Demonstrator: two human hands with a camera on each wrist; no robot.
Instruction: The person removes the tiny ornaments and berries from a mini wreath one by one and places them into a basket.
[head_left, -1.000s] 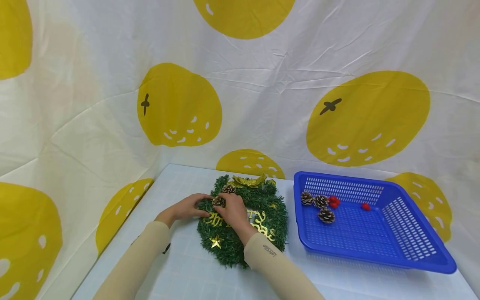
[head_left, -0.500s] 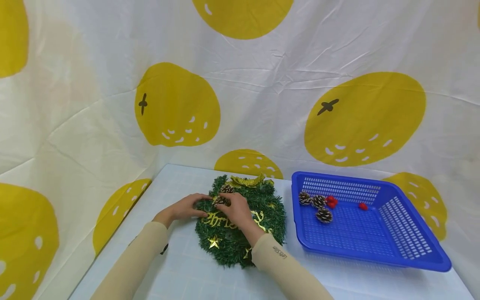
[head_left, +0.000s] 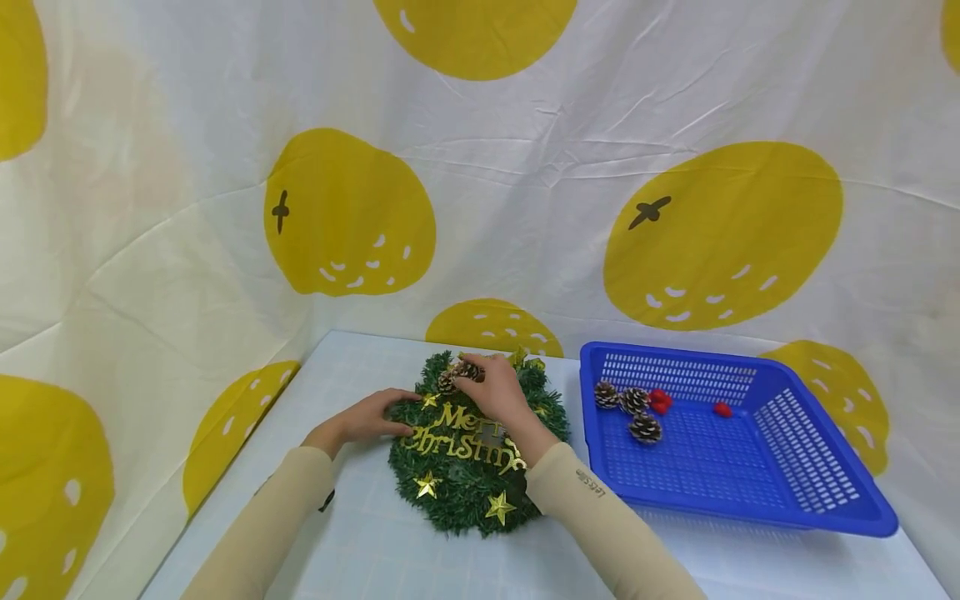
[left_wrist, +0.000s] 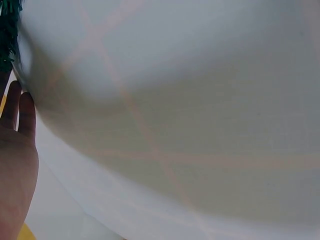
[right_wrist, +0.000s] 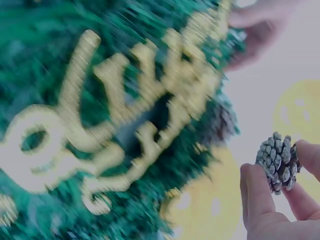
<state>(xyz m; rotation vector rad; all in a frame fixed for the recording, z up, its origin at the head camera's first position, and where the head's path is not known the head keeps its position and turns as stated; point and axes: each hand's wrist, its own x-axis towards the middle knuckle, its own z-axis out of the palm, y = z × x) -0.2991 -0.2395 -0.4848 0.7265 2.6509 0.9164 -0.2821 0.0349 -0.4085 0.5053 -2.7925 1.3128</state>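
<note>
A green tinsel wreath [head_left: 457,500] with gold "Merry Christmas" lettering [head_left: 457,446] and several gold stars [head_left: 427,485] lies on the table. My right hand [head_left: 495,392] pinches a pine cone [right_wrist: 278,162] between thumb and fingers, over the wreath's upper part. Another pine cone [head_left: 447,382] sits on the wreath at its upper left, just beside the held one. At the wreath's left edge rests my left hand [head_left: 367,417], thumb and fingers spread. Its fingers [left_wrist: 27,112] look straight in the left wrist view. The right hand covers part of the gold ribbon [head_left: 519,357] at the top.
A blue plastic basket [head_left: 738,512] stands to the right of the wreath. Inside are several pine cones [head_left: 645,429] and red berry-like pieces [head_left: 660,401]. A white cloth printed with yellow fruit [head_left: 352,208] hangs behind the pale checked table [head_left: 360,542].
My right hand has lifted the pine cone from the wreath's left side and carried it up and right. The lettering and lower right star are now uncovered. My left hand stays at the edge.
</note>
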